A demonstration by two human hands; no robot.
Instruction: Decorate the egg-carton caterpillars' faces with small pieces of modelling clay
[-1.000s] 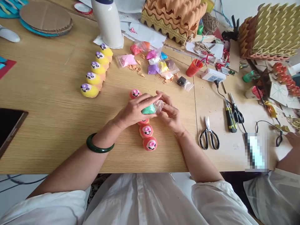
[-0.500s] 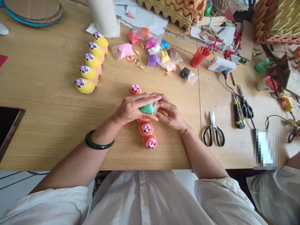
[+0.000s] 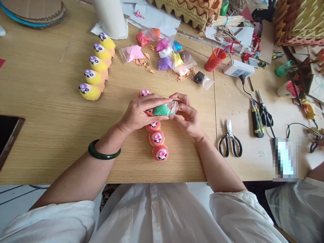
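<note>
Green clay in a clear plastic bag [image 3: 163, 109] sits clamped between both grips, left hand [image 3: 141, 113] and right hand [image 3: 186, 116], over a row of pink clay figures [image 3: 157, 137] on the wooden surface [image 3: 50, 135].

Here we go: the left hand [image 3: 143, 112] and right hand [image 3: 186, 116] pinch a lump of green clay [image 3: 160, 110] in a clear plastic bag [image 3: 173, 107], right above a row of pink clay figures [image 3: 156, 138], yellow figures [image 3: 97, 64] lined up nearby on the wooden table [image 3: 45, 135]!
</note>
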